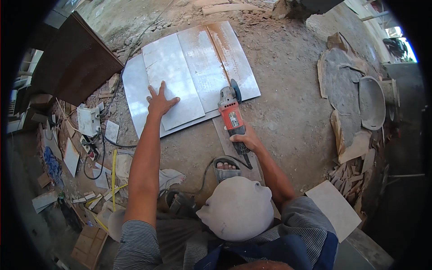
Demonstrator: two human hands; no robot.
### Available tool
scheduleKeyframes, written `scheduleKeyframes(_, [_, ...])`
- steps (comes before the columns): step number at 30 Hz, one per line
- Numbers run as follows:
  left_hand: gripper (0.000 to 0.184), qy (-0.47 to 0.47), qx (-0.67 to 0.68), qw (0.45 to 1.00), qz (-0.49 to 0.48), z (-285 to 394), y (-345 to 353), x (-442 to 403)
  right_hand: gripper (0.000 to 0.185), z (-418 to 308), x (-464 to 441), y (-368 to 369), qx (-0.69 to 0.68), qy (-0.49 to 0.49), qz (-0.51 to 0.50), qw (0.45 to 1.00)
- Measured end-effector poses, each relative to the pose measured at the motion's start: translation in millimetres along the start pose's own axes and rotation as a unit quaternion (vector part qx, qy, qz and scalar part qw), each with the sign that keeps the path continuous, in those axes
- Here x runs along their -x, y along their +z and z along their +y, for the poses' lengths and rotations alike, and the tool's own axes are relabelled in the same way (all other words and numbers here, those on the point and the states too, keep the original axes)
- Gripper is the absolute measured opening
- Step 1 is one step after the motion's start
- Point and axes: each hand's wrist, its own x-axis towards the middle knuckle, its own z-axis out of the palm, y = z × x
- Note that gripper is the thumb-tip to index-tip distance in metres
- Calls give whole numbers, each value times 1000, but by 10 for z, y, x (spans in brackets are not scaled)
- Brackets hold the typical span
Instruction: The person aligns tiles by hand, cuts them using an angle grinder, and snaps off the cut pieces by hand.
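Observation:
My left hand [161,102] lies with its fingers spread on a pale rectangular tile [173,72], which rests on larger glossy tiles [198,49]. In my right hand [248,138] is a red angle grinder [231,118], held round the rear of its body. The grinder's dark disc [236,90] stands on edge at the lower right part of the tiles, near a brown-stained line [218,49]. Whether the disc touches the tile is too small to tell. A black cable [234,157] runs from the grinder back past my sandalled foot [226,165].
At the left are dark brown panels [74,58], a white socket box [88,120], a yellow tape [114,180] and tile scraps. Right, a grey basin [372,103] stands by broken pieces [353,180]. A square tile [334,209] lies at the lower right.

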Motion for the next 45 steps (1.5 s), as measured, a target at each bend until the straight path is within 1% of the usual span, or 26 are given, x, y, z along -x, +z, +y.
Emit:
scheduleKeyframes(3, [105,3,5,1000,-2,-15,6,-9,67,119,40,-4,-15,-20,4,1000])
scheduleKeyframes(10, [106,5,0,1000,-2,-17,6,-14,66,-44,37,29,-27,-3,20,999])
scheduleKeyframes(13, [106,5,8,1000,-3,-16,1,-5,65,-10,42,-4,-35,2,10,999])
scheduleKeyframes(15, [105,1,6,1000,-4,2,-19,-6,71,-45,27,-20,4,15,-23,1000])
scheduleKeyframes(18, [105,5,6,1000,-4,-7,8,2,68,33,-25,-22,5,-2,-10,1000])
scheduleKeyframes(22, [105,20,18,1000,12,-44,30,-23,67,-57,-72,-29,3,15,-1,1000])
scheduleKeyframes(24, [105,28,17,999,10,-39,15,-26,61,-170,-30,-12,13,2,20,1000])
scheduleKeyframes(28, [105,34,22,999,17,-52,26,-27,63,-111,-14,-26,12,23,30,999])
scheduleKeyframes(30, [105,38,20,999,13,-50,23,-29,67,-91,-2,-25,36,19,30,999])
scheduleKeyframes(36, [106,40,25,999,18,-63,29,-45,73,-77,45,-27,41,9,38,998])
scheduleKeyframes(45, [106,36,27,999,15,-69,44,-62,69,-77,96,-15,12,16,29,999])
